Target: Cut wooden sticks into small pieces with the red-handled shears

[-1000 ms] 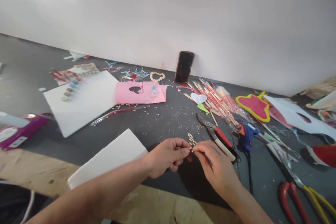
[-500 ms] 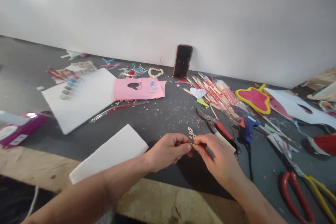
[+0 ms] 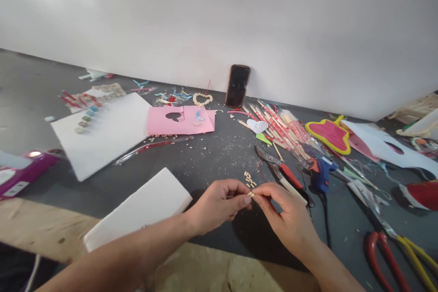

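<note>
My left hand [image 3: 221, 203] and my right hand [image 3: 285, 210] meet fingertip to fingertip over the dark tabletop. Between them they pinch small pale wooden pieces [image 3: 251, 194], with thumb and forefinger closed on each side. Just beyond the fingertips lies a little group of similar cut pieces [image 3: 248, 177]. Pruning shears [image 3: 289, 173] with red and white handles rest to the right of the group. A white foam block [image 3: 140, 210] lies beside my left forearm, which covers part of its near edge.
A phone [image 3: 237, 86] leans on the wall. Red-patterned sticks [image 3: 273, 123], a blue glue gun [image 3: 321, 173] and scissors [image 3: 379, 246] lie right. A pink paper bag [image 3: 160, 121], white board [image 3: 102, 141] and purple device [image 3: 29, 175] lie left.
The whole view has shifted slightly, so the table things appear a little lower. My hands stay together, and the pale pieces between the fingertips show more clearly.
</note>
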The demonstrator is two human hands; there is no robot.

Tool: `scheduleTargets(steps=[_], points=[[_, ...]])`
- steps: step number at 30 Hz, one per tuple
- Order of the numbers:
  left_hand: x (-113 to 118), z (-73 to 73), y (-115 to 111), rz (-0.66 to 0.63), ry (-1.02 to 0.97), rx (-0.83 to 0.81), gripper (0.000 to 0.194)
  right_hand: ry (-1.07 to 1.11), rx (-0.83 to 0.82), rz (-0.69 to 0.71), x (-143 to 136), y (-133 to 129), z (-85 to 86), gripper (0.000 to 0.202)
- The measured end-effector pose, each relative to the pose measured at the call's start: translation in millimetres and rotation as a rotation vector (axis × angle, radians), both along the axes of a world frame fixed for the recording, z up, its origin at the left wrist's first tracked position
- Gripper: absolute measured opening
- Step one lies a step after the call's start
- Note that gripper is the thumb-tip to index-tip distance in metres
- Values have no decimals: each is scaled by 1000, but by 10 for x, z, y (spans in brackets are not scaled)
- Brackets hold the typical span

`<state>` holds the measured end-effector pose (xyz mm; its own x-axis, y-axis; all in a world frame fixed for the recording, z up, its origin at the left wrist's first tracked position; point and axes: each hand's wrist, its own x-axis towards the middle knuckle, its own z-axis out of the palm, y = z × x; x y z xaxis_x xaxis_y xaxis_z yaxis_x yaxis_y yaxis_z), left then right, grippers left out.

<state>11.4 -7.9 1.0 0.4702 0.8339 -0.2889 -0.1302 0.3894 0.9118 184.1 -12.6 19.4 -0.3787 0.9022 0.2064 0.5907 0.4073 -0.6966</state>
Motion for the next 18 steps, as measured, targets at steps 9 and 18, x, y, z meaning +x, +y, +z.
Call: scheduleTargets(steps=[9,18], points=[[13,5,-10,0,86,60,25,28,-85,-37,-16,-5,0,12],[-17,25,-8,-4,151,90,27,34,-79,-29,-13,-11,19,11]])
